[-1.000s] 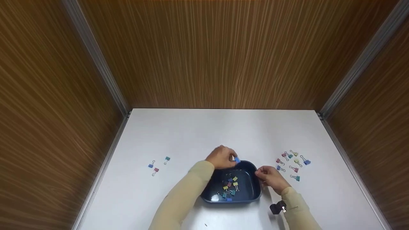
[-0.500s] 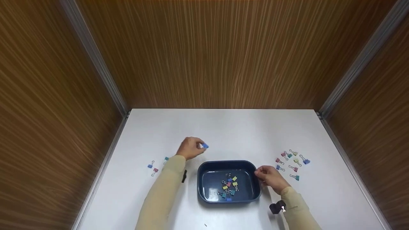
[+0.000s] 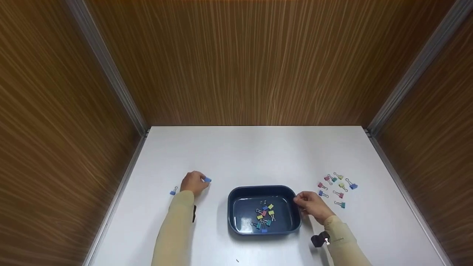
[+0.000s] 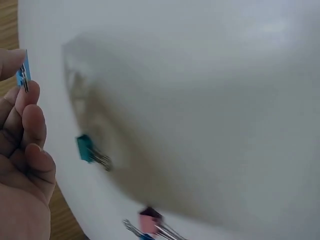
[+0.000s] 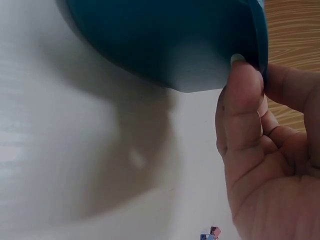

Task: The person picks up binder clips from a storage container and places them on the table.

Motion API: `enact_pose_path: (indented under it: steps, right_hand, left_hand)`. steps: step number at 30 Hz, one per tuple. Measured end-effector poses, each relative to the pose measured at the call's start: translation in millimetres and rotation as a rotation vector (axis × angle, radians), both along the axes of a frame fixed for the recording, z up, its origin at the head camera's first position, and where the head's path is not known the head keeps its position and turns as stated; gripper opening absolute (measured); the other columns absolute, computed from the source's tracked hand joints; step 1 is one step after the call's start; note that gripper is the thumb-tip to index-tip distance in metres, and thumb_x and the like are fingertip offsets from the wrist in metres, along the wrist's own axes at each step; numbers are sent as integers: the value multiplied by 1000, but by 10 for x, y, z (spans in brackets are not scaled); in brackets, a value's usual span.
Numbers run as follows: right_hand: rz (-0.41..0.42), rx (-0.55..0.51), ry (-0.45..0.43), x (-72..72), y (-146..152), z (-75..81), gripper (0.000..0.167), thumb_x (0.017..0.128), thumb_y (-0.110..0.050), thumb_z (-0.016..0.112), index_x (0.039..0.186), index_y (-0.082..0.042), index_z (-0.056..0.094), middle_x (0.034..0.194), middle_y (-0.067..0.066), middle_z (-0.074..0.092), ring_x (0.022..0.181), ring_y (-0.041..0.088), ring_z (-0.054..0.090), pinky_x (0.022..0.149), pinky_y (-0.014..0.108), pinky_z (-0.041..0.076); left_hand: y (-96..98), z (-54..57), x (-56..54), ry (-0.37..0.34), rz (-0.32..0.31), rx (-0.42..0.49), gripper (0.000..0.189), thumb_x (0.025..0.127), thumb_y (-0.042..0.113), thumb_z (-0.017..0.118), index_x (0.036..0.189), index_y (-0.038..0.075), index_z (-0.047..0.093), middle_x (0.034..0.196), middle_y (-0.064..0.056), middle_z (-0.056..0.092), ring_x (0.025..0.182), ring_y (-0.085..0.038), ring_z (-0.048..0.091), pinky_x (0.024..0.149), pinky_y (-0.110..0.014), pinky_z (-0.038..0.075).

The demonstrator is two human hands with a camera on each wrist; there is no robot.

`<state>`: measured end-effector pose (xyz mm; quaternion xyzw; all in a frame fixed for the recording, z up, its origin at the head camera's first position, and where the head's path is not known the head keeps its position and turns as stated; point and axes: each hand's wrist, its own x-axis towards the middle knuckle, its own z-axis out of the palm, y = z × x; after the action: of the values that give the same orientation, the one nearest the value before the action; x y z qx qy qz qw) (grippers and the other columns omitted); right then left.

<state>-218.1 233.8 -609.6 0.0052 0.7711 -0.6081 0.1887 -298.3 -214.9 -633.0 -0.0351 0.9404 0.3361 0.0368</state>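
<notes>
My left hand [image 3: 193, 183] pinches a blue binder clip [image 3: 207, 180] between thumb and fingertips, held above the table on the left side. In the left wrist view that binder clip [image 4: 23, 72] shows its metal handles, and a teal binder clip [image 4: 85, 148] and a pink binder clip [image 4: 150, 221] lie on the table below. My right hand [image 3: 313, 205] pinches the right rim of a dark blue tray [image 3: 236, 230], thumb on one side of the wall and finger on the other in the right wrist view. Several coloured binder clips [image 3: 264, 213] lie inside the tray.
To the right of the tray, several loose binder clips [image 3: 340, 194] in pink, teal, yellow and blue are scattered on the white table [image 3: 255, 155]. Another blue binder clip [image 3: 173, 192] lies left of my left hand. Wood-grained panels [image 3: 255, 62] enclose the table's back and sides.
My left hand has moved left from over the tray to the clips on the left, still pinching the blue binder clip. My right hand has stayed on the tray's rim.
</notes>
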Motion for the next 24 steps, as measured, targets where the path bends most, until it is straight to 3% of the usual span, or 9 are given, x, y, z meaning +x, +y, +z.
enact_pose_path:
  steps: [4, 9, 19, 24]
  right_hand:
    - [12, 4, 4, 63, -58, 146, 17, 95, -7, 58, 95, 9, 55, 75, 3, 54, 64, 15, 52, 54, 29, 48]
    - [10, 15, 24, 109, -100, 237, 18, 95, -8, 58, 96, 10, 55, 76, 3, 54, 65, 15, 52, 56, 30, 48]
    - [0, 12, 17, -43, -26, -75, 19, 95, -13, 60, 95, 5, 57, 76, 2, 53, 64, 14, 51, 54, 31, 48]
    - [11, -6, 4, -20, -45, 13, 18, 95, -11, 59, 94, 7, 56, 76, 2, 52, 66, 15, 51, 56, 32, 49]
  left_hand:
    - [-89, -82, 60, 15, 22, -37, 21, 81, 23, 76, 93, 7, 73, 89, -4, 68, 87, -23, 63, 81, -41, 51]
    - [-149, -161, 86, 23, 37, -59, 19, 81, 24, 75, 91, 7, 72, 87, -5, 69, 86, -25, 64, 80, -44, 51]
    - [-269, -252, 82, 58, 58, -104, 21, 83, 22, 73, 94, 5, 72, 89, -9, 70, 86, -29, 66, 80, -46, 52]
    - [-312, -273, 77, 79, 48, -91, 22, 83, 24, 74, 95, 5, 73, 91, -9, 71, 87, -30, 66, 80, -46, 52]
